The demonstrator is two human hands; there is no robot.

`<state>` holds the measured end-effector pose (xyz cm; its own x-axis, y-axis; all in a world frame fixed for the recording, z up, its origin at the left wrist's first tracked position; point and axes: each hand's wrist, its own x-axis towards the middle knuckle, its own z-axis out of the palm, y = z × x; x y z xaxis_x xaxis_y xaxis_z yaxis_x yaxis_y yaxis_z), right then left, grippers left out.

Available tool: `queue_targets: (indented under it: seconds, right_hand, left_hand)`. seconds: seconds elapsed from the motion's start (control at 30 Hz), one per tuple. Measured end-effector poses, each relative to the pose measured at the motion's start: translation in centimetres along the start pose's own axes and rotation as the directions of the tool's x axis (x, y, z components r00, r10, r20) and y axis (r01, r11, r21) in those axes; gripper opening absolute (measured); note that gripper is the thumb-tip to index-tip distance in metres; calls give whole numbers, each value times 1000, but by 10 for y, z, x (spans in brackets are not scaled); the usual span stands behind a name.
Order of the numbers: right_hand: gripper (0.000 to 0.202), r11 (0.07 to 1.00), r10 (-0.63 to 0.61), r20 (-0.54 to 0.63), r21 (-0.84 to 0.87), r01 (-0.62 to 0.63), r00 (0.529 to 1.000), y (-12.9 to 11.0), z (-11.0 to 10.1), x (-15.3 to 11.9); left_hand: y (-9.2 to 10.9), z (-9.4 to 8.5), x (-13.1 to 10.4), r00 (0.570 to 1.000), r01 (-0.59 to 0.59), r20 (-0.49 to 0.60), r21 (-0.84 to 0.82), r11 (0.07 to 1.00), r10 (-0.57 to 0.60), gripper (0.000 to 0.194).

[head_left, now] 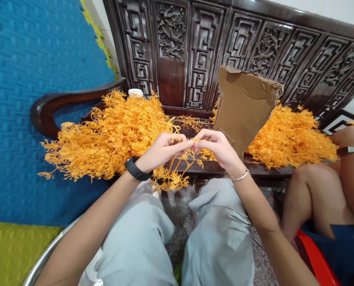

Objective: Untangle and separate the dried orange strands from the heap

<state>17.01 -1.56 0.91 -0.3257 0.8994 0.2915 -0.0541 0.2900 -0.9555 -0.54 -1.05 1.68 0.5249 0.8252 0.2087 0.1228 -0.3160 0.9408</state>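
Note:
My left hand (pixel 167 150) and my right hand (pixel 215 149) meet at the fingertips above the front edge of a dark wooden bench. Both are closed in a pinch on an orange plastic piece (pixel 177 169), whose thin branching stems hang down below the fingers. Just left of my left hand rises a large heap of orange branching pieces (pixel 126 127). A few loose orange strands (pixel 191 122) lie on the bench behind my hands. Beyond my right hand a brown cardboard sheet (pixel 244 107) stands upright.
Right of the cardboard is another orange heap (pixel 290 137). Carved dark wood panels (pixel 200 55) form the bench back; its curved armrest (pixel 45 113) is at left. A white round object (pixel 135 93) sits behind the left heap. At right, another person's arm (pixel 351 159) and knee show beside a red stool (pixel 318 258).

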Motion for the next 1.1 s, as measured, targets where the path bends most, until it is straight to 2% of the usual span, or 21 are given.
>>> queue_targets:
  seconds: [0.2,0.33,0.47,0.57,0.73,0.9,1.1]
  right_hand:
    - [17,977,102,149,172,-128,983,-6,6,-2]
    - [23,962,50,233,249,-109,971,-5,13,0]
    - [27,953,-2,190,297,-56,982,0,19,4]
    - [28,938,7,155,341,-60,988,4,21,9]
    - [31,925,12,220,368,-94,975,6,20,14]
    - [32,939,2,221,336,-79,975,7,21,17]
    - [38,893,-13,256,438,-104,966,8,28,17]
  left_hand:
    - [2,-3,-1,996,89,3,-195,977,-90,41]
    - [6,-2,-3,994,107,39,-285,952,-100,44]
    - [9,1,0,994,112,44,-382,917,-103,45]
    - [9,3,4,990,141,59,-442,886,-128,45]
    - [7,7,6,984,177,124,-527,831,-130,44]
    - [4,7,4,990,139,112,-563,815,-92,43]
    - [3,5,-1,995,75,92,-546,834,-29,41]
